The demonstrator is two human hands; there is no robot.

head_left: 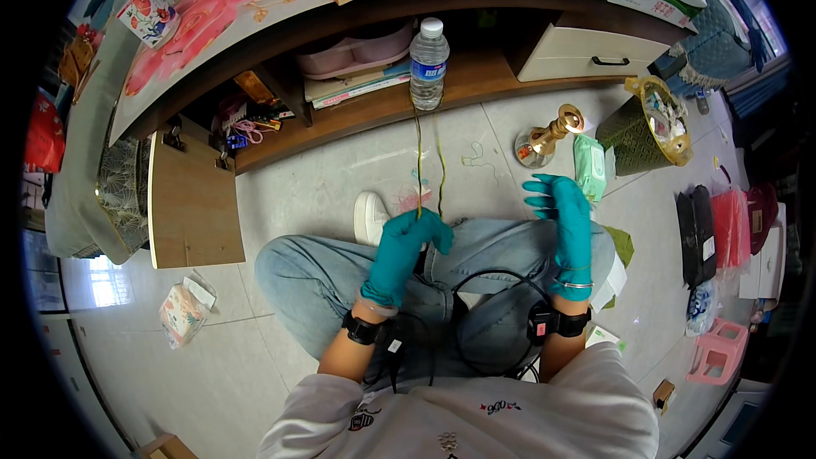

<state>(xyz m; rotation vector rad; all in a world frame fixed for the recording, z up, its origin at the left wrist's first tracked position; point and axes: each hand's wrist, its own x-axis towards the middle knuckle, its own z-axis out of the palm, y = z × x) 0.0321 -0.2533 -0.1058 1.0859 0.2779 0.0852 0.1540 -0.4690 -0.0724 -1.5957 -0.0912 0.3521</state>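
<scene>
yellow-green cords (418,161) run taut across the pale floor tiles (340,178) from the water bottle (427,64) on the low shelf (476,81) down to the left hand (406,246), whose teal-gloved fingers are closed around them above the person's jeans. the right hand (565,225) holds nothing, fingers spread and upright, near a brass stand (548,136) and a green wipes pack (590,166).

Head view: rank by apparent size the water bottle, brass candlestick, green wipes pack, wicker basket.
1. wicker basket
2. water bottle
3. and 4. green wipes pack and brass candlestick look about alike, so they are left unranked.
Fisheye bending near the rim makes the basket's size unsure.
</scene>
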